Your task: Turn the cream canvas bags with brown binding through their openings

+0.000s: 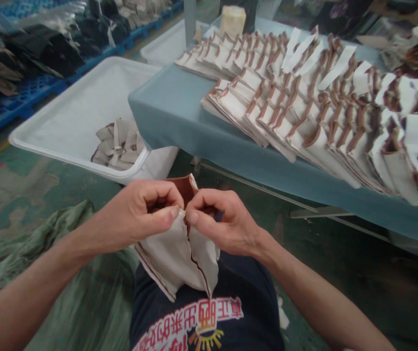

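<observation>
Left hand (153,209) and right hand (227,217), thumbs and fingers pinched closed, grip rim of white, brown-lined pouch (168,251) beside seam, near centre, above lap (254,297). Apparently working seam; next move likely needs firm, even pinch.

The person's left hand (130,217) and right hand (228,219) pinch the upper edge of a pale, brown-edged piece (170,256), which hangs below them before a dark printed garment (254,302). Beyond the left hand stands a white tub (66,109) holding pale scraps (121,148); beneath its forearm lies green sheeting (99,304). Beyond the right hand, overlapping rows of brown-edged pieces (292,117) cover much of a blue-draped worktop (161,100).
</observation>
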`<state>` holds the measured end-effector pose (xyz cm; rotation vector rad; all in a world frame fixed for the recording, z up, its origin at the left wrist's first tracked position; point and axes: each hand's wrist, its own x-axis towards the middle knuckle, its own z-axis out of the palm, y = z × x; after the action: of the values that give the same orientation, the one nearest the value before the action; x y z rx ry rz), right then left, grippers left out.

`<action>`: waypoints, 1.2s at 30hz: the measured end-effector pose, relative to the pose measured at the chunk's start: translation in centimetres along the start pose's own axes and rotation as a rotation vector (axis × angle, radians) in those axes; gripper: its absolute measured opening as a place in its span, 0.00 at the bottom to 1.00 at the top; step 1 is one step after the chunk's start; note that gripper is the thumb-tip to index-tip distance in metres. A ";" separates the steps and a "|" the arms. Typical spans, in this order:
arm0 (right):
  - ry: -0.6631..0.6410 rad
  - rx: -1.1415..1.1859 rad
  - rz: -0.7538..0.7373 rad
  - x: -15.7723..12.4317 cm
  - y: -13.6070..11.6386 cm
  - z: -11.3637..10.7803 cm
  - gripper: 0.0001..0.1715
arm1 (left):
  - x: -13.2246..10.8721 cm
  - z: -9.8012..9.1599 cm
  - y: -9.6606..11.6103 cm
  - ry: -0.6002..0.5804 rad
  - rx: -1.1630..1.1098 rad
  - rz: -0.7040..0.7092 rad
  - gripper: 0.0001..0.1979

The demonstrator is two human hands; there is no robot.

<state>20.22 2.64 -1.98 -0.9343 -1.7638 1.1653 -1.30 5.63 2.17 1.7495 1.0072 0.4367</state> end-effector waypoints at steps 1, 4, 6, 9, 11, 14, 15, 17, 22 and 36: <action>0.002 0.014 0.014 0.0 0.0 0.1 0.11 | -0.2 -0.1 -0.1 0.006 0.014 0.004 0.07; 0.010 0.028 0.043 0.1 -0.1 0.3 0.09 | -0.8 -0.4 -0.2 0.011 0.061 0.019 0.08; -0.003 0.044 0.051 0.0 -0.1 0.4 0.09 | -1.0 -0.5 0.0 0.003 0.100 0.035 0.08; -0.022 0.049 0.058 0.1 0.0 0.4 0.10 | -1.1 -0.6 0.4 0.001 0.205 0.085 0.08; -0.033 0.043 0.046 0.1 0.0 0.3 0.10 | -0.9 -0.7 0.6 0.015 0.277 0.136 0.07; -0.046 0.052 0.014 0.1 -0.2 0.2 0.11 | -0.8 -0.8 0.4 0.036 0.272 0.184 0.09; -0.049 0.059 0.010 0.1 -0.4 0.2 0.12 | -0.7 -0.8 0.2 0.040 0.239 0.178 0.10; -0.044 0.077 0.019 0.2 -0.7 0.3 0.12 | -0.7 -0.6 -0.1 0.049 0.147 0.137 0.12; -0.029 0.190 0.144 0.6 -0.9 0.7 0.12 | -0.6 0.2 -0.3 0.079 -0.029 0.024 0.14; -0.180 -0.232 0.232 2.0 -1.9 -0.4 0.11 | -1.0 -0.4 -1.6 -0.094 -0.174 -0.099 0.18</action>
<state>19.55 3.95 0.39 -1.2311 -2.0071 1.2395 -2.83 5.32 1.11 1.5438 0.9552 0.3652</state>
